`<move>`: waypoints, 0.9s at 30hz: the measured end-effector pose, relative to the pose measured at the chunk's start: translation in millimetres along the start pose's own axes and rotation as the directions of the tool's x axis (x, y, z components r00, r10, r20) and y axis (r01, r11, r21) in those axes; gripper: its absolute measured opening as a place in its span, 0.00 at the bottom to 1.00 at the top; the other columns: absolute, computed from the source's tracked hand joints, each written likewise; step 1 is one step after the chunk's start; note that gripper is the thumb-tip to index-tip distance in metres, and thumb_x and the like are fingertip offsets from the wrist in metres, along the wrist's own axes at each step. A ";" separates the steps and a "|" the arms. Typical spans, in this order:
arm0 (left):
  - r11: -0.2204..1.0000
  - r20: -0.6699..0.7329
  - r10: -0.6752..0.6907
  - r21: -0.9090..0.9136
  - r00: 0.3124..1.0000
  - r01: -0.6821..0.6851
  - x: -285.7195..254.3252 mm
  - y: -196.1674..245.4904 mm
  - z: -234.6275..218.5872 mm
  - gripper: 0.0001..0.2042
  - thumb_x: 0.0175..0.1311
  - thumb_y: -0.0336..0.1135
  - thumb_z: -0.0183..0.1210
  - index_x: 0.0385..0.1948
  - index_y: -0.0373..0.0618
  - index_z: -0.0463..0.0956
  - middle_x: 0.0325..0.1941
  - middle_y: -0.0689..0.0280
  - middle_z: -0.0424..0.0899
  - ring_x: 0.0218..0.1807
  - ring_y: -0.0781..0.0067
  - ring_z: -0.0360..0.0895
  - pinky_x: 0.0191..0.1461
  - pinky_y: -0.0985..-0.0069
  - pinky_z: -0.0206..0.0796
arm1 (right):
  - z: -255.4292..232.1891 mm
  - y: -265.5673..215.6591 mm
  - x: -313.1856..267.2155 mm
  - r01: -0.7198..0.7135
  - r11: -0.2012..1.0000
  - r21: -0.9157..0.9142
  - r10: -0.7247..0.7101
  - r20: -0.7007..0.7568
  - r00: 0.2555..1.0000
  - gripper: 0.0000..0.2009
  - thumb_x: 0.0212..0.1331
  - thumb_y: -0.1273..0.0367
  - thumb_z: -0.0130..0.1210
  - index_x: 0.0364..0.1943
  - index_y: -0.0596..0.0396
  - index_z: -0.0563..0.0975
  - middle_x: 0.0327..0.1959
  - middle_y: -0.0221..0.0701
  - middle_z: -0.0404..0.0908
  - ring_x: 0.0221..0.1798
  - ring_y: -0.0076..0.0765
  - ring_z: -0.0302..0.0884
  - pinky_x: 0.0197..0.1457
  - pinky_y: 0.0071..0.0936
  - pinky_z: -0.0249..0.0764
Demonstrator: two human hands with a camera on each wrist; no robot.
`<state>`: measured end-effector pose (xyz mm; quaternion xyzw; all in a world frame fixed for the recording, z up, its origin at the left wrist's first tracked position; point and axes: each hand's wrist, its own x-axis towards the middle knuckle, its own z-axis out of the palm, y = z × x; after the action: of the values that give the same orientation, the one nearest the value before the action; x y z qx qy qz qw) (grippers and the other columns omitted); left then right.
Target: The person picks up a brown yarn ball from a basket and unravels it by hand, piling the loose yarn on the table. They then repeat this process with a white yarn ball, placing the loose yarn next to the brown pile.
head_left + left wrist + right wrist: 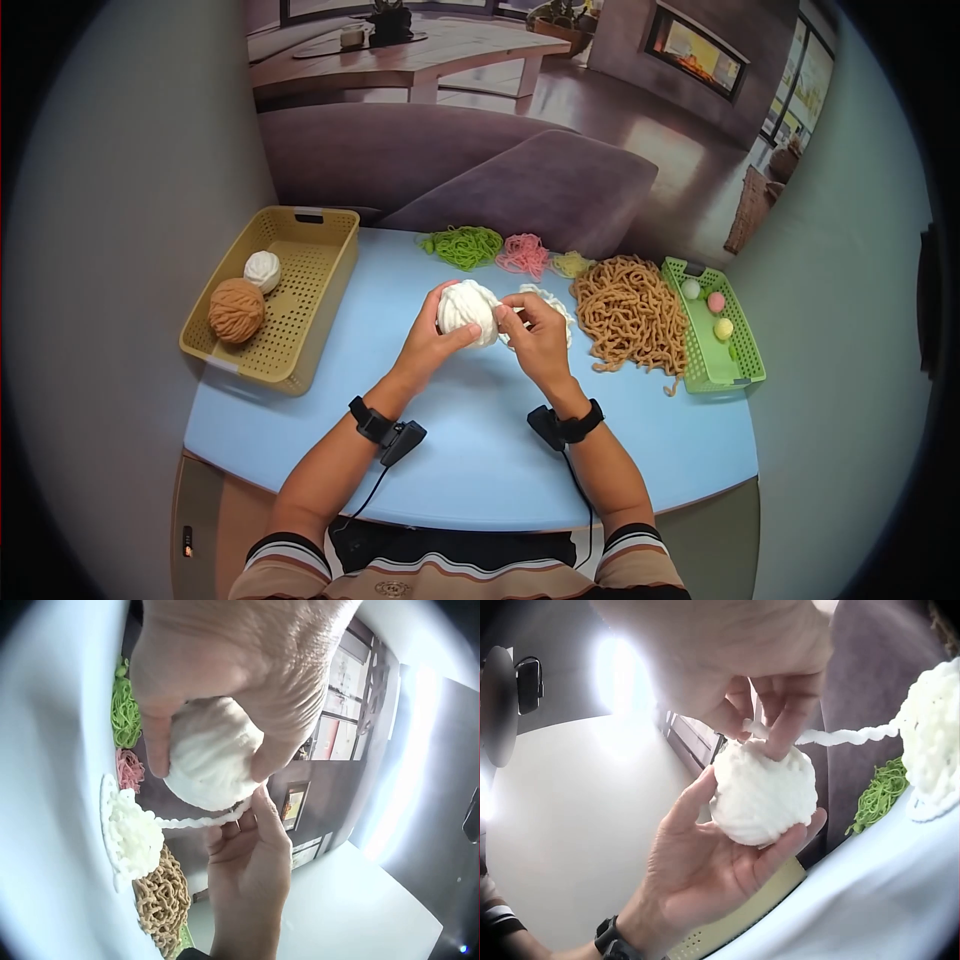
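From the head view the right hand [535,335] covers most of the loose white yarn pile [548,300] behind it, and the strand running to the white ball [467,310] is too thin to make out there. In the left wrist view the left hand [240,667] is cut off by the top edge, w/ its fingertips hidden behind the ball; the right wrist view likewise crops the right hand at the top. The tan yarn heap [630,315] hides pt of the green tray [745,350] wall, and the three small balls [716,302] in it are too small to tell the material.
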<state>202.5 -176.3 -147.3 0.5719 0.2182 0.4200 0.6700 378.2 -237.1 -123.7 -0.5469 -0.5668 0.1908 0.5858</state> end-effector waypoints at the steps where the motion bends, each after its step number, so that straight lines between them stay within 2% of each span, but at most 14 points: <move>1: 1.000 0.005 -0.020 -0.019 1.000 0.020 0.5 -1.2 -1.1 0.35 0.62 0.38 0.63 0.71 0.46 0.57 0.67 0.61 0.70 0.66 0.66 0.72 0.65 0.65 0.71 | -1.8 -0.4 0.1 -0.033 0.999 0.018 0.033 0.014 0.999 0.08 0.66 0.69 0.59 0.40 0.62 0.82 0.33 0.32 0.85 0.30 0.24 0.81 0.34 0.22 0.75; 5: 0.989 0.057 -0.068 -0.126 0.996 0.075 -0.3 -2.3 -3.7 0.36 0.60 0.37 0.64 0.70 0.45 0.57 0.66 0.60 0.71 0.66 0.66 0.72 0.65 0.64 0.71 | -24.9 5.4 16.3 -0.082 0.985 0.152 0.104 -0.146 0.984 0.08 0.70 0.68 0.54 0.41 0.60 0.79 0.32 0.32 0.86 0.29 0.20 0.81 0.28 0.18 0.74; 8: 0.978 0.048 -0.020 -0.209 0.999 0.029 -1.8 -3.1 -4.2 0.35 0.60 0.37 0.62 0.69 0.46 0.56 0.65 0.59 0.72 0.66 0.64 0.74 0.64 0.63 0.73 | -47.6 27.4 28.4 -0.108 0.974 0.197 0.155 -0.239 0.959 0.08 0.70 0.68 0.54 0.41 0.59 0.78 0.32 0.31 0.85 0.28 0.20 0.80 0.27 0.17 0.75; 11: 0.942 -0.061 0.063 -0.327 0.996 -0.079 3.9 -4.0 -9.5 0.32 0.62 0.37 0.58 0.69 0.47 0.56 0.65 0.59 0.72 0.65 0.62 0.75 0.62 0.62 0.76 | -61.3 38.2 34.0 -0.118 0.976 0.185 0.174 -0.322 0.931 0.08 0.71 0.68 0.52 0.40 0.59 0.77 0.31 0.31 0.84 0.27 0.21 0.80 0.27 0.17 0.75; 13: 0.942 -0.158 0.038 -0.324 0.987 -0.088 5.3 -1.1 -14.5 0.30 0.63 0.37 0.56 0.68 0.48 0.57 0.65 0.60 0.73 0.63 0.62 0.76 0.60 0.62 0.77 | -70.4 40.6 38.1 -0.113 0.969 0.220 0.189 -0.360 0.914 0.08 0.73 0.67 0.51 0.40 0.59 0.76 0.30 0.31 0.83 0.27 0.21 0.79 0.27 0.18 0.75; 16: 0.960 -0.303 -0.035 -0.274 0.952 -0.052 6.8 4.6 -22.3 0.27 0.66 0.36 0.53 0.67 0.48 0.58 0.65 0.61 0.73 0.62 0.63 0.77 0.59 0.62 0.78 | -88.0 45.8 44.2 0.012 0.946 0.324 0.157 -0.490 0.857 0.08 0.73 0.67 0.51 0.40 0.59 0.75 0.31 0.31 0.82 0.28 0.21 0.79 0.28 0.18 0.75; 17: 0.969 -0.353 -0.062 -0.247 0.934 -0.029 7.3 4.5 -23.4 0.27 0.66 0.36 0.54 0.67 0.48 0.59 0.65 0.61 0.73 0.62 0.63 0.77 0.58 0.62 0.78 | -92.7 45.3 44.1 0.058 0.936 0.347 0.138 -0.514 0.846 0.09 0.74 0.68 0.50 0.42 0.60 0.76 0.34 0.32 0.83 0.32 0.22 0.80 0.35 0.19 0.76; 18: 0.975 -0.401 -0.086 -0.222 0.912 -0.006 7.7 3.8 -23.7 0.27 0.66 0.37 0.54 0.67 0.48 0.59 0.65 0.61 0.73 0.62 0.63 0.77 0.58 0.62 0.78 | -93.6 46.1 45.3 0.065 0.956 0.287 0.091 -0.498 0.862 0.09 0.74 0.68 0.50 0.43 0.60 0.77 0.35 0.32 0.83 0.35 0.23 0.80 0.37 0.19 0.77; 20: 0.973 -0.340 -0.157 -0.216 0.927 0.086 9.7 -3.6 -25.3 0.28 0.66 0.37 0.55 0.68 0.49 0.59 0.65 0.61 0.73 0.62 0.63 0.76 0.57 0.61 0.77 | -95.2 46.9 47.1 0.083 0.983 0.162 0.001 -0.460 0.888 0.10 0.74 0.68 0.50 0.46 0.62 0.79 0.38 0.31 0.84 0.39 0.23 0.81 0.42 0.20 0.77; 22: 0.969 -0.267 -0.203 -0.195 0.942 0.154 8.1 -8.7 -23.4 0.29 0.65 0.37 0.56 0.69 0.50 0.58 0.66 0.61 0.72 0.63 0.63 0.76 0.57 0.61 0.77 | -91.7 56.4 44.0 0.079 0.986 -0.143 -0.121 -0.310 0.943 0.12 0.70 0.69 0.54 0.51 0.62 0.78 0.46 0.37 0.83 0.44 0.29 0.82 0.49 0.27 0.78; 24: 0.968 -0.184 -0.217 -0.164 0.959 0.188 7.1 -11.8 -18.0 0.31 0.65 0.37 0.57 0.71 0.50 0.57 0.66 0.61 0.72 0.63 0.62 0.76 0.57 0.60 0.77 | -85.5 67.4 43.1 0.120 0.894 -0.432 -0.189 -0.120 0.975 0.18 0.65 0.70 0.59 0.57 0.62 0.78 0.55 0.42 0.82 0.49 0.35 0.83 0.56 0.33 0.78; 25: 0.973 -0.134 -0.205 -0.139 0.970 0.186 5.3 -7.7 -15.8 0.35 0.63 0.36 0.57 0.73 0.51 0.55 0.67 0.60 0.71 0.64 0.61 0.75 0.59 0.60 0.77 | -82.0 65.3 42.8 0.207 0.841 -0.501 -0.235 0.007 0.972 0.23 0.61 0.71 0.59 0.62 0.62 0.75 0.60 0.46 0.79 0.51 0.40 0.82 0.59 0.38 0.77; 27: 0.972 -0.025 -0.161 -0.175 0.987 0.154 1.8 0.2 -11.7 0.37 0.61 0.37 0.58 0.74 0.51 0.54 0.68 0.60 0.71 0.65 0.61 0.75 0.61 0.60 0.76 | -58.4 43.4 33.3 0.117 0.953 -0.281 -0.090 0.107 0.990 0.24 0.62 0.73 0.57 0.64 0.60 0.73 0.59 0.45 0.80 0.50 0.39 0.82 0.59 0.36 0.77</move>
<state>194.3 -168.1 -149.7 0.4844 0.2390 0.3939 0.7437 455.9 -219.5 -131.7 -0.5861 -0.6429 0.1012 0.4826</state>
